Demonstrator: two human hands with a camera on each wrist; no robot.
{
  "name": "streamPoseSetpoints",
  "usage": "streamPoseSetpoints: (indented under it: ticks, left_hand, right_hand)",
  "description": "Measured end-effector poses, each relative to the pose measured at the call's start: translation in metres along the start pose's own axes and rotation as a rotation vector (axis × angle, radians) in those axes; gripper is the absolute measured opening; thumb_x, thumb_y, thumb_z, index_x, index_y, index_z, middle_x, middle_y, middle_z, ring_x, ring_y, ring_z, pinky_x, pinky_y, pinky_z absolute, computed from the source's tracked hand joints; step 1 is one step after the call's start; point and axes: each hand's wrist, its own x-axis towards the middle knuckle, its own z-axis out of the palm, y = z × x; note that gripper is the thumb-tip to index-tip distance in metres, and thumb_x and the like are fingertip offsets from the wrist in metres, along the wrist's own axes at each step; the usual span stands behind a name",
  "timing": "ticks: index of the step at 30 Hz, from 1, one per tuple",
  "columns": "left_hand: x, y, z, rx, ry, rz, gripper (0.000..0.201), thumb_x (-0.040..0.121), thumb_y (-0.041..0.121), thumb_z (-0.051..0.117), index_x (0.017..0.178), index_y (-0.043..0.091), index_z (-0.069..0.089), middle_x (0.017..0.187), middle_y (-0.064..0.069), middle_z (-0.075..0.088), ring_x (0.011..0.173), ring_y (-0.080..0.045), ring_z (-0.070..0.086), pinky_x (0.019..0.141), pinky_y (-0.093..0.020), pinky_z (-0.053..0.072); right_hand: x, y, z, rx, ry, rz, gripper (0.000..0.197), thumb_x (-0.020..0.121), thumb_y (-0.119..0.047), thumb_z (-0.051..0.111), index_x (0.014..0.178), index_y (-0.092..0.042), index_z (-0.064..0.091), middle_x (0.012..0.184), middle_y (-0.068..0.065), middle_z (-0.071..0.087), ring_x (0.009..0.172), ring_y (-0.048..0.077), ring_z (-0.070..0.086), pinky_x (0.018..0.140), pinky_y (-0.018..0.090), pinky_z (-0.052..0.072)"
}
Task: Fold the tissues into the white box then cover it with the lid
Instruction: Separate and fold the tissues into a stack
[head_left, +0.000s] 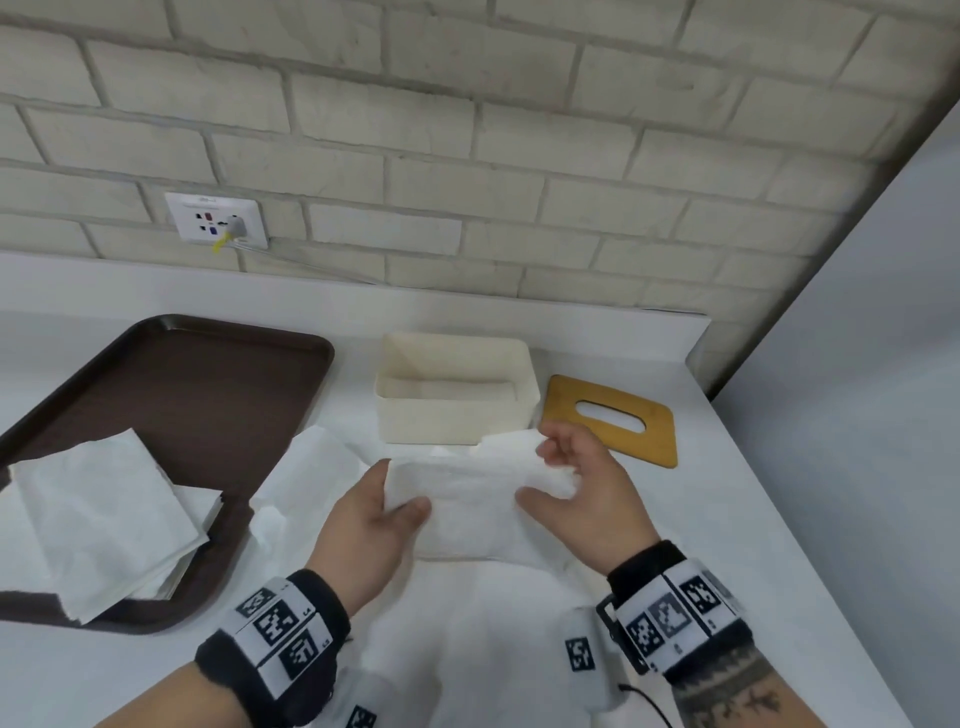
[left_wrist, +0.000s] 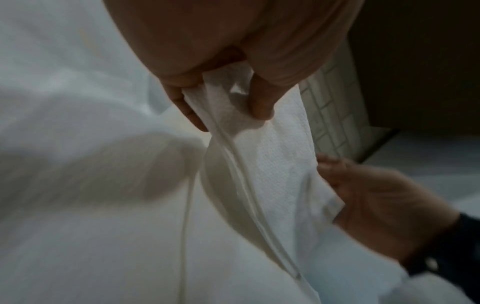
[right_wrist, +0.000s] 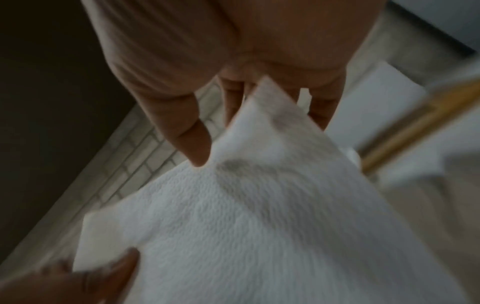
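Both hands' fingers pinching folded tissue (head_left: 467, 499), right fingertips hidden behind it, box (head_left: 452, 415) floor unseen

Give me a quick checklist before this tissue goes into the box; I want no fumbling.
1. Left hand holds the tissue: ok, thumb and fingers pinch its end.
2. Right hand holds the other end: ok.
3. White box open: ok, nothing covers it.
4. Box interior free: ok, looks empty.
5. Lid out of the way: ok, flat on the counter right of the box.
6. Fold is neat: cannot tell, layers blurred.
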Motion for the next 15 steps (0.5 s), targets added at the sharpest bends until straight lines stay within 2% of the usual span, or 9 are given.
streamPoseSetpoints:
  ticks: [2, 4, 6, 8, 10, 12, 13, 15]
  left_hand:
    - [0.002, 0.010, 0.000, 0.044, -0.040, 0.064, 0.022, 0.097, 0.011, 0.065, 0.105, 0.031, 0.066, 0.095, 0.018, 0.076, 0.087, 0.000, 0.071, 0.076, -0.016, 0.051]
    - [0.004, 0.017, 0.000, 0.078, -0.059, 0.123, 0.024, 0.097, 0.009, 0.064, 0.103, 0.033, 0.065, 0.093, 0.018, 0.075, 0.085, -0.002, 0.070, 0.073, -0.016, 0.050]
    - [0.006, 0.020, -0.001, 0.099, -0.048, 0.156, 0.024, 0.097, 0.008, 0.064, 0.098, 0.032, 0.065, 0.088, 0.019, 0.073, 0.081, -0.002, 0.068, 0.069, -0.015, 0.047]
    - [0.008, 0.020, -0.005, 0.111, -0.023, 0.152, 0.023, 0.096, 0.009, 0.065, 0.096, 0.032, 0.063, 0.086, 0.021, 0.071, 0.078, -0.001, 0.066, 0.066, -0.011, 0.045]
    - [0.011, 0.017, -0.012, 0.107, 0.047, 0.125, 0.024, 0.094, 0.011, 0.068, 0.099, 0.033, 0.062, 0.088, 0.018, 0.072, 0.081, 0.000, 0.065, 0.067, -0.008, 0.045]
    - [0.015, 0.008, -0.021, 0.107, 0.139, 0.080, 0.028, 0.094, 0.011, 0.068, 0.103, 0.036, 0.060, 0.097, 0.015, 0.071, 0.084, -0.001, 0.063, 0.069, -0.007, 0.046]
    - [0.016, 0.003, -0.026, 0.137, 0.158, 0.049, 0.027, 0.094, 0.011, 0.067, 0.103, 0.036, 0.059, 0.099, 0.014, 0.070, 0.083, -0.001, 0.063, 0.066, -0.007, 0.046]
    - [0.018, -0.008, -0.031, 0.251, 0.124, -0.033, 0.019, 0.094, 0.020, 0.069, 0.097, 0.037, 0.060, 0.099, 0.015, 0.068, 0.075, -0.004, 0.063, 0.059, -0.009, 0.043]
  right_hand:
    - [0.008, -0.021, 0.000, -0.277, -0.168, -0.123, 0.069, 0.080, -0.039, 0.076, 0.140, -0.042, 0.042, 0.134, -0.021, 0.049, 0.129, 0.003, 0.041, 0.111, 0.029, 0.030]
    - [0.018, -0.038, 0.006, -0.524, -0.303, -0.189, 0.066, 0.087, -0.045, 0.068, 0.145, -0.038, 0.038, 0.141, -0.018, 0.047, 0.133, 0.008, 0.036, 0.115, 0.035, 0.024]
    - [0.027, -0.045, 0.013, -0.543, -0.360, -0.177, 0.044, 0.092, -0.040, 0.063, 0.134, -0.033, 0.051, 0.128, -0.012, 0.059, 0.123, 0.013, 0.048, 0.108, 0.035, 0.033]
    - [0.033, -0.047, 0.016, -0.486, -0.413, -0.150, 0.024, 0.094, -0.034, 0.061, 0.117, -0.026, 0.062, 0.112, -0.005, 0.066, 0.108, 0.019, 0.059, 0.095, 0.033, 0.045]
    - [0.042, -0.050, 0.012, -0.475, -0.448, -0.137, 0.017, 0.095, -0.031, 0.061, 0.110, -0.024, 0.065, 0.105, -0.004, 0.067, 0.099, 0.018, 0.061, 0.084, 0.031, 0.048]
    - [0.057, -0.055, -0.002, -0.478, -0.408, -0.103, 0.010, 0.094, -0.031, 0.063, 0.103, -0.029, 0.066, 0.097, -0.007, 0.068, 0.091, 0.016, 0.062, 0.074, 0.027, 0.047]
    - [0.068, -0.056, -0.011, -0.481, -0.371, -0.082, 0.006, 0.093, -0.031, 0.065, 0.098, -0.031, 0.066, 0.093, -0.007, 0.068, 0.088, 0.016, 0.062, 0.073, 0.026, 0.048]
    - [0.093, -0.062, -0.029, -0.499, -0.287, -0.072, 0.006, 0.090, -0.030, 0.068, 0.096, -0.031, 0.069, 0.093, -0.003, 0.070, 0.089, 0.019, 0.064, 0.080, 0.031, 0.052]
